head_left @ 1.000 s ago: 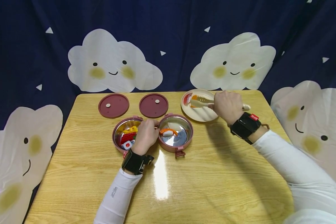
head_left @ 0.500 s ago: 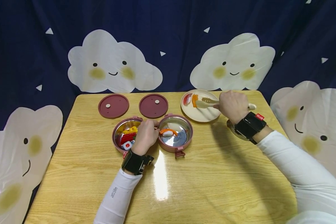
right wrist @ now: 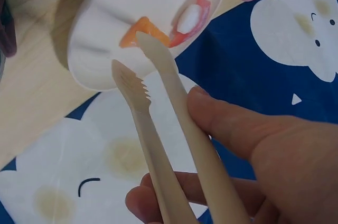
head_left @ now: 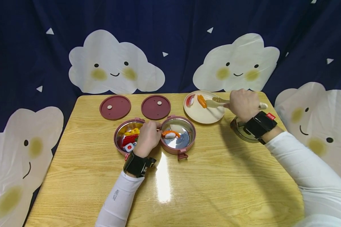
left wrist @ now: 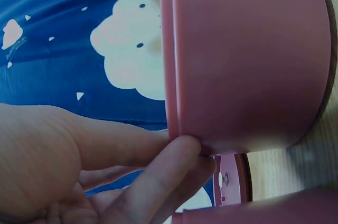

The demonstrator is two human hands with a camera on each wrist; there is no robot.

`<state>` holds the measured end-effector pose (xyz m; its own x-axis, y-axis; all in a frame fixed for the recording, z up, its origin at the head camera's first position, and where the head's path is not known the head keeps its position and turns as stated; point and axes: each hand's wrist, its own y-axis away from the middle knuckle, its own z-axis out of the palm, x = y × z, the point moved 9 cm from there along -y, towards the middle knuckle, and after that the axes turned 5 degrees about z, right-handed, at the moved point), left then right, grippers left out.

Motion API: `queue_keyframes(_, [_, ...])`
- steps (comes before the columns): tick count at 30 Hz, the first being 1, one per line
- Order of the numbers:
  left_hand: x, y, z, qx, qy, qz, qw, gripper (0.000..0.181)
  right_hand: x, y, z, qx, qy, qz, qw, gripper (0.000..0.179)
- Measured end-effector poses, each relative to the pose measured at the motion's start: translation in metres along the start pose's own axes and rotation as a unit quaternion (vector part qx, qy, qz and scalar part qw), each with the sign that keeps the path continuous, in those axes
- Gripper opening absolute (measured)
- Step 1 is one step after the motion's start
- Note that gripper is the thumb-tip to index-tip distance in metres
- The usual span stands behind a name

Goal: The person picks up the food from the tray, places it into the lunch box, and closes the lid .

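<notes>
My left hand (head_left: 148, 139) pinches the rim of the right-hand pink pot (left wrist: 248, 60), a steel-lined one with a shrimp-like toy sushi piece (head_left: 171, 135) inside. My right hand (head_left: 244, 104) holds beige tongs (right wrist: 195, 134), whose tips stand apart with nothing between them. In the head view the tips lie close to an orange-topped toy sushi piece (head_left: 202, 101) on the cream plate (head_left: 204, 118). Beside that piece is a red and white toy sushi piece (right wrist: 198, 19). The left-hand pot (head_left: 118, 148), partly hidden by my left hand, holds yellow and red toy food and a sushi roll (head_left: 129, 147).
Two dark red round lids (head_left: 115, 112) lie behind the pots. A round lidded-looking item (head_left: 244, 134) sits under my right wrist, partly covered. A navy curtain (head_left: 176, 28) with cloud shapes hangs behind the wooden table (head_left: 210, 183).
My right hand and the tongs have moved right, and the tong tips have come off the orange-topped sushi piece. That piece has turned and shifted slightly right on the plate. My left hand stays put.
</notes>
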<state>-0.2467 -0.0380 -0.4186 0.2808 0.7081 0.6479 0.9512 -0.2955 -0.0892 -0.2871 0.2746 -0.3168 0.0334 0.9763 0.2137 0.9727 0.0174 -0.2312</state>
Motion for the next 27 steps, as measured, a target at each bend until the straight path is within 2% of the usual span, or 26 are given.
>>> queue_keyframes(8, [-0.001,0.001,0.0,-0.002,0.004,-0.006,1.0,0.027,-0.011,-0.006,-0.01,0.018,-0.023,-0.006,0.9996,0.06])
queue_keyframes(18, [-0.001,0.0,0.001,-0.003,0.006,-0.006,1.0,0.028,-0.026,-0.013,0.004,-0.002,-0.008,-0.002,1.0,0.061])
queue_keyframes(22, [0.0,0.0,0.0,-0.001,0.003,-0.005,1.0,0.028,-0.03,-0.015,0.008,-0.019,0.002,0.001,0.9998,0.058])
queue_keyframes(27, [-0.001,0.0,0.001,-0.001,0.005,-0.006,1.0,0.028,-0.032,-0.017,0.013,-0.022,0.009,0.001,0.9997,0.055])
